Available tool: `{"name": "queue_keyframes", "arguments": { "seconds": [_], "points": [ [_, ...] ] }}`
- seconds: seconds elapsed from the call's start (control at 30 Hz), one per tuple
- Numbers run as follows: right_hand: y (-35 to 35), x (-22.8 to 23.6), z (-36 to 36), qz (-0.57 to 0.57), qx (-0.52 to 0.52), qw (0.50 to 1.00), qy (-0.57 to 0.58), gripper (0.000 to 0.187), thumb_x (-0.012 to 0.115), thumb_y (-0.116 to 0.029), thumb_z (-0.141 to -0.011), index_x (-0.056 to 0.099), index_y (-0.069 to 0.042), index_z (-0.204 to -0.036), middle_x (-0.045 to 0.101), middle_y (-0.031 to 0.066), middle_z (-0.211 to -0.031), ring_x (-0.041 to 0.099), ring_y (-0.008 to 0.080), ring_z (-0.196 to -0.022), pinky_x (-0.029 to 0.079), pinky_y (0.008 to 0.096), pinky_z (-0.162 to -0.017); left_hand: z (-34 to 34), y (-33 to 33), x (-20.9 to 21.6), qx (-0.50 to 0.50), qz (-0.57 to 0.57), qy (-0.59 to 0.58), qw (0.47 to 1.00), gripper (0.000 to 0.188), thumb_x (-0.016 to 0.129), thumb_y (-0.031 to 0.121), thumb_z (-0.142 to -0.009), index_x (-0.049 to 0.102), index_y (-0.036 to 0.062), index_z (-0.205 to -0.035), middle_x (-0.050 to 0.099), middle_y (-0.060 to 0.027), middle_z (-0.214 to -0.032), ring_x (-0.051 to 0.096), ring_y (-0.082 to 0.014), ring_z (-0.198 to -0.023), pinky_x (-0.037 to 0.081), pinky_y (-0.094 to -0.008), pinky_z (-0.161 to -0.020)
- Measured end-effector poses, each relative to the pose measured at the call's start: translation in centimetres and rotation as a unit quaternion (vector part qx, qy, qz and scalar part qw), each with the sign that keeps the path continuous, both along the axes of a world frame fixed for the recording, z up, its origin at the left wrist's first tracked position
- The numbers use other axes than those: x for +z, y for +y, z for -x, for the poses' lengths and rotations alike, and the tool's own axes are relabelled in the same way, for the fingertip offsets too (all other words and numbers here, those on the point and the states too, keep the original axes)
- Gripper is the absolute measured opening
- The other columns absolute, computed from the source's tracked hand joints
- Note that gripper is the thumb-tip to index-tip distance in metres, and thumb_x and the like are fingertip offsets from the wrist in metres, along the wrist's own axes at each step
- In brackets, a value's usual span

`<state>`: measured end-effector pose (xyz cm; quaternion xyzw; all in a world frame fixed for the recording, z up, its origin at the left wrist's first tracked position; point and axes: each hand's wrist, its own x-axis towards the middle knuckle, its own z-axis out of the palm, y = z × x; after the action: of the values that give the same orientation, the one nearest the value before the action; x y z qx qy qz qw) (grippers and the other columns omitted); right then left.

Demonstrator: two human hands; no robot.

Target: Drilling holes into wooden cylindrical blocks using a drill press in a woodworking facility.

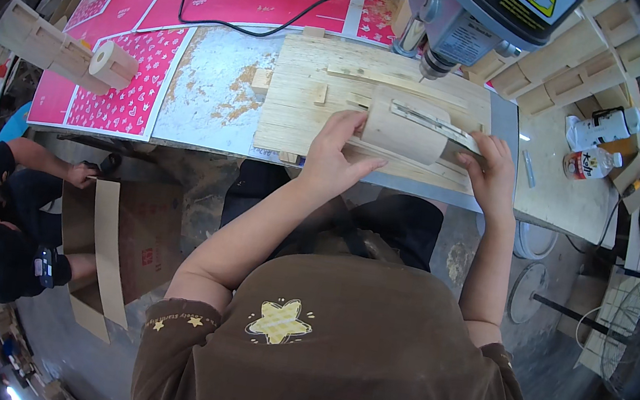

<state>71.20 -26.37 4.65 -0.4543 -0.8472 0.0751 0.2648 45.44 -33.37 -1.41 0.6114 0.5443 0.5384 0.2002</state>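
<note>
A pale wooden cylinder (400,136) lies on its side on a wooden board (290,116), beneath the chuck of a drill press (436,64). A narrow slotted strip (429,121) runs lengthwise along its upper side. My left hand (334,152) grips the cylinder's left end, fingers behind it and thumb stretched along its near side. At the other end, my right hand (491,169) pinches a dark flat piece (466,146) between thumb and fingers. Whether this piece and the slotted strip are joined, I cannot tell.
Thin wooden battens (398,84) lie on the board. Stacked wooden cylinders (48,43) stand left; wooden pieces (576,64) line the right. A black cable (277,31) crosses the pink sheeting. A bottle (590,164) stands right. A co-worker (14,218) handles a cardboard box (137,225).
</note>
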Motion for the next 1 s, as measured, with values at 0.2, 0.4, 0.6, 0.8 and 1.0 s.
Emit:
{"name": "queue_keyframes", "arguments": {
  "seconds": [0.2, 0.4, 0.6, 0.8, 1.0],
  "points": [
    [-1.7, 0.9, -1.9, 0.03, 0.023, 0.999, 0.007, 0.032, 0.072, -0.009, -0.067, 0.061, -0.005, -0.097, 0.059, 0.0096, -0.085, 0.051, 0.0298, -0.082, 0.042, 0.0372, -0.071, 5.2, 3.8, 1.2, -0.161, -0.068, 0.201, 0.964, 0.041, 0.06, 0.016, -0.078, 0.056, 0.0076, -0.118, 0.061, -0.0111, -0.096, 0.06, -0.0283, -0.089, 0.048, -0.0379, -0.073],
    [-2.0, 1.0, -1.8, 0.05, 0.025, 0.998, 0.017, 0.03, 0.071, -0.006, -0.068, 0.06, -0.003, -0.096, 0.058, 0.0099, -0.083, 0.051, 0.0293, -0.081, 0.041, 0.0359, -0.071, 2.8, 8.9, 3.5, -0.118, 0.2, 0.516, 0.824, 0.045, 0.051, 0.015, -0.08, 0.055, 0.0233, -0.124, 0.068, -0.0065, -0.091, 0.066, -0.0248, -0.084, 0.049, -0.0394, -0.067],
    [-2.0, 0.9, -1.9, 0.045, 0.03, 0.998, 0.017, 0.03, 0.071, -0.006, -0.067, 0.06, -0.003, -0.095, 0.058, 0.0099, -0.084, 0.051, 0.0297, -0.08, 0.04, 0.0362, -0.072, 4.0, 7.4, 2.1, 0.0, 0.198, 0.547, 0.813, 0.032, 0.052, 0.014, -0.078, 0.062, 0.0144, -0.109, 0.067, -0.0108, -0.073, 0.066, -0.0253, -0.07, 0.049, -0.0396, -0.06],
    [-2.2, 0.9, -1.9, 0.04, 0.026, 0.999, 0.023, 0.032, 0.071, -0.004, -0.066, 0.061, -0.004, -0.096, 0.058, 0.0094, -0.084, 0.051, 0.0295, -0.081, 0.041, 0.0368, -0.072, 9.6, 3.2, 3.6, 0.196, 0.264, 0.455, 0.827, 0.029, 0.058, 0.018, -0.08, 0.06, 0.0021, -0.105, 0.065, -0.0105, -0.084, 0.065, -0.0285, -0.077, 0.05, -0.039, -0.066],
    [-0.9, 0.4, -0.3, 0.031, 0.021, 0.999, 0.021, 0.032, 0.071, -0.004, -0.066, 0.061, -0.004, -0.097, 0.057, 0.0096, -0.084, 0.05, 0.03, -0.082, 0.041, 0.037, -0.073, 3.0, -1.2, 2.6, -0.149, 0.116, -0.003, 0.982, 0.052, 0.077, 0.025, -0.066, 0.058, 0.0028, -0.108, 0.056, -0.0124, -0.097, 0.059, -0.0299, -0.083, 0.049, -0.0379, -0.072]
  ]
}}
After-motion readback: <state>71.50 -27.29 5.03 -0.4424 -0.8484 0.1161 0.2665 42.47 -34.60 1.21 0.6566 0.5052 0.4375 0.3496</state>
